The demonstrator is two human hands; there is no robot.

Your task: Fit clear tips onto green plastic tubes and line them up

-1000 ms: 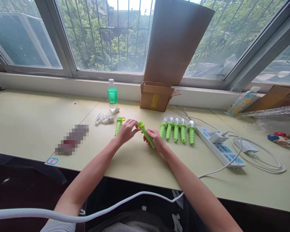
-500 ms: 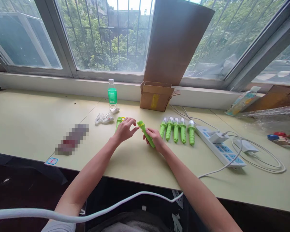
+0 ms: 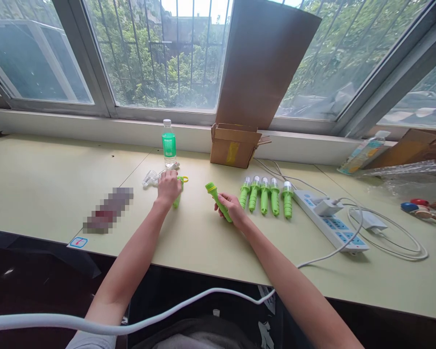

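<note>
One green tube [image 3: 215,196] stays clasped in the right hand [image 3: 234,208]; left hand [image 3: 169,187], grip unclear, has moved to clear caps [image 3: 150,178].

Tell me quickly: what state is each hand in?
Left hand: by clear plastic caps; grip can't be told.
Right hand: closed, holding a green flashlight body.
</note>
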